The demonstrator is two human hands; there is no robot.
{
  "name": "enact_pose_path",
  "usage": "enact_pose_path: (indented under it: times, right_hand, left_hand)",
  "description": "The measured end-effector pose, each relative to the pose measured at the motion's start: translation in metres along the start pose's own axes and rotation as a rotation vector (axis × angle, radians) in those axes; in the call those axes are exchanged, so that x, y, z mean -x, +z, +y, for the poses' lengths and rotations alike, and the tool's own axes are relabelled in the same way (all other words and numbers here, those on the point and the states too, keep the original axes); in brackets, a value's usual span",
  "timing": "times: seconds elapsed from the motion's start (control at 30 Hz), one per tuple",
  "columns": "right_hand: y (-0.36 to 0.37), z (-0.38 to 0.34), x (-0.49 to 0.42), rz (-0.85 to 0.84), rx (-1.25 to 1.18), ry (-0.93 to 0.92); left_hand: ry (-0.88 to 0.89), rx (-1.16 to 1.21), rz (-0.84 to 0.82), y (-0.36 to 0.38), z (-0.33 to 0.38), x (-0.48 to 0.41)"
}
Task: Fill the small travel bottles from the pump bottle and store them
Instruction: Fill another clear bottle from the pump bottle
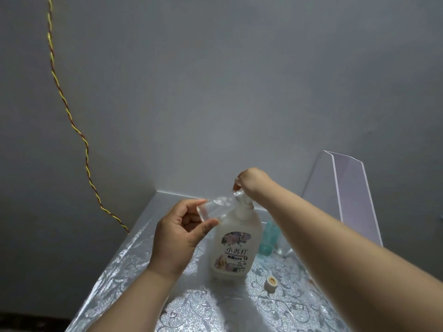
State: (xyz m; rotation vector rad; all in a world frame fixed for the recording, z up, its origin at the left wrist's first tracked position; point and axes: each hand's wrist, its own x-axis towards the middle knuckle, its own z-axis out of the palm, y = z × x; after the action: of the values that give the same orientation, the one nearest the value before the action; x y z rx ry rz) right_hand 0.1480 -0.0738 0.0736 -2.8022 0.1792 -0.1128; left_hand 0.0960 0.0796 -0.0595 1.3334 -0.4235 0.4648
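Note:
A white pump bottle (236,245) with a flowered label stands upright on the table (124,267). My left hand (178,232) holds a small clear travel bottle (215,207) tilted on its side, its mouth against the pump's spout. On top of the pump head rests my right hand (251,182), fingers curled over it. A teal travel bottle (268,238) stands just right of the pump bottle, partly hidden by my right forearm. A small beige cap (271,282) lies on the table in front of it.
The table has a silvery floral cover and stands in a corner against grey walls. A white box-like panel (347,192) leans at the back right. A twisted yellow-red cord (72,121) hangs down the left wall.

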Motion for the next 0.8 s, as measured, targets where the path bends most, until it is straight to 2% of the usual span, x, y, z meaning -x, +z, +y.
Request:
enact_pose_path:
  times: [0.07, 0.17, 0.37, 0.47, 0.6, 0.67, 0.8]
  right_hand:
    - [0.002, -0.001, 0.000, -0.047, 0.047, 0.042]
    - [0.001, -0.001, -0.005, -0.085, 0.106, -0.008]
    - [-0.007, 0.002, 0.007, 0.095, -0.179, -0.043]
    - [-0.023, -0.006, 0.005, 0.108, -0.243, -0.050]
    - [-0.019, -0.008, 0.004, 0.032, -0.108, -0.061]
    - [-0.010, -0.008, 0.000, -0.049, 0.001, -0.012]
    - [-0.002, -0.008, -0.013, -0.093, 0.236, 0.052]
  left_hand:
    - [-0.004, 0.003, -0.008, -0.001, -0.001, 0.000]
    - [-0.017, 0.018, -0.013, -0.001, -0.001, 0.000]
    - [-0.024, 0.037, -0.022, 0.000, 0.001, -0.001]
    - [-0.022, 0.040, -0.013, 0.002, 0.002, -0.001]
    - [-0.016, 0.033, -0.007, 0.001, 0.003, -0.001]
    - [-0.009, 0.031, -0.015, 0.001, 0.004, 0.000]
    - [-0.009, 0.012, -0.005, 0.000, 0.001, -0.001]
